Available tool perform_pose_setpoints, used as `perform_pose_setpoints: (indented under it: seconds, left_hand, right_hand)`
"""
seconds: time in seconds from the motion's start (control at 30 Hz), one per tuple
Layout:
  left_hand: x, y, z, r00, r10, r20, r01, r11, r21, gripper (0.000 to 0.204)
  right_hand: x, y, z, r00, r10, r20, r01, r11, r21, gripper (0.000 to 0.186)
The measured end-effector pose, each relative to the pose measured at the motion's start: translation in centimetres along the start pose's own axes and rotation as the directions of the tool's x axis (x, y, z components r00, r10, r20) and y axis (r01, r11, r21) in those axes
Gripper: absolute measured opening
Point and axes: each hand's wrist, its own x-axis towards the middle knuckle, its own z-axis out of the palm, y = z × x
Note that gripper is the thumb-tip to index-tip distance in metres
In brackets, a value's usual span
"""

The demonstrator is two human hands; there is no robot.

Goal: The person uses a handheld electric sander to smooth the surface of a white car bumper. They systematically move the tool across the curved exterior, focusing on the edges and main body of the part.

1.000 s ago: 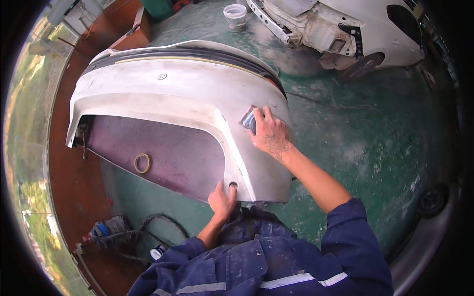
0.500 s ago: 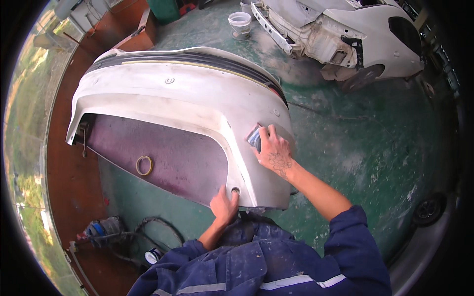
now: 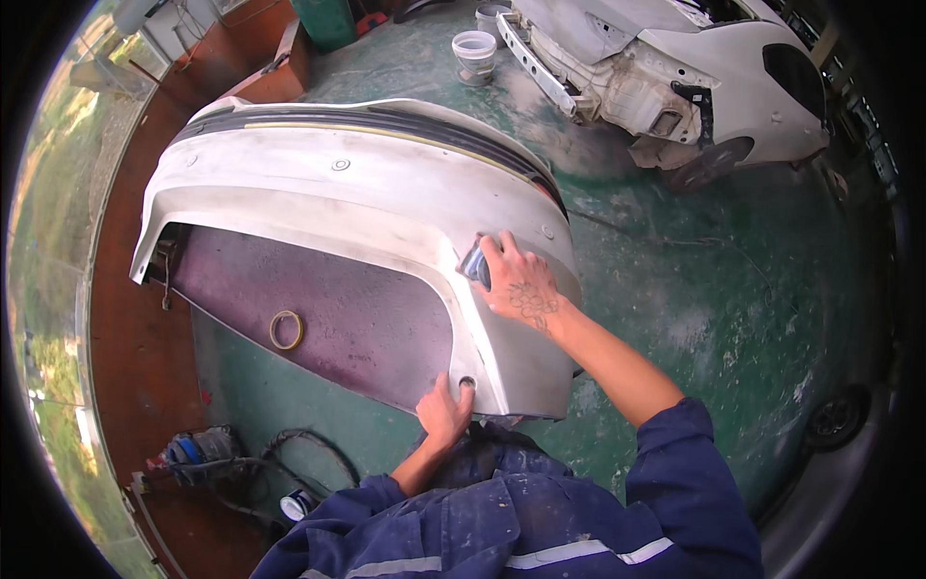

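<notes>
A white bumper [image 3: 376,174] with a dark strip and yellow tape along its upper part lies on a purple-stained board [image 3: 241,270]. My right hand [image 3: 516,282] grips a small blue-grey sanding block [image 3: 473,262] against the bumper's right corner, beside the crease at the opening. My left hand [image 3: 446,410] holds the bumper's lower right end, thumb at a round hole. A roll of yellow tape [image 3: 274,331] lies on the board inside the opening.
A partly stripped white car [image 3: 694,87] stands at the back right beside two buckets [image 3: 475,58]. At the lower left are a machine with hoses [image 3: 207,454] and a can [image 3: 296,505]. A window runs along the left; a wheel [image 3: 834,417] shows at the right.
My right hand and block first moved down the bumper's corner, then left and slightly up toward the crease. My left hand stays at the hole. The whole view shifted slightly.
</notes>
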Motion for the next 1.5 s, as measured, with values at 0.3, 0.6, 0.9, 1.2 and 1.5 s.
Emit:
perform_pose_setpoints:
  seconds: [0.3,0.6,0.9,1.2,1.5]
  left_hand:
    - [0.2,0.0,0.7,0.999,0.003,0.038,-0.002,1.000,-0.013,0.044]
    - [-0.1,0.6,0.5,0.997,-0.031,0.073,0.035,0.998,-0.054,0.041]
    - [0.2,0.9,-0.1,0.993,-0.029,0.115,0.039,0.996,-0.086,0.040]
    - [0.2,0.3,-0.5,0.994,0.004,0.106,0.005,0.997,-0.081,0.042]
    - [0.4,0.6,-0.4,0.981,-0.007,0.192,0.017,0.999,-0.048,0.045]
  right_hand:
    - [5.0,-0.7,-1.3,0.996,-0.084,0.008,0.084,0.994,-0.066,0.059]
    - [-3.0,0.1,0.2,0.993,0.073,0.089,-0.064,0.993,-0.095,0.062]
    - [4.9,-3.2,0.3,0.996,-0.036,-0.075,0.020,0.977,-0.213,0.054]
    - [-3.1,3.0,1.3,0.996,0.080,-0.035,-0.082,0.996,-0.041,0.059]
    - [6.0,1.6,-2.7,0.998,-0.054,0.030,0.056,0.997,-0.054,0.057]
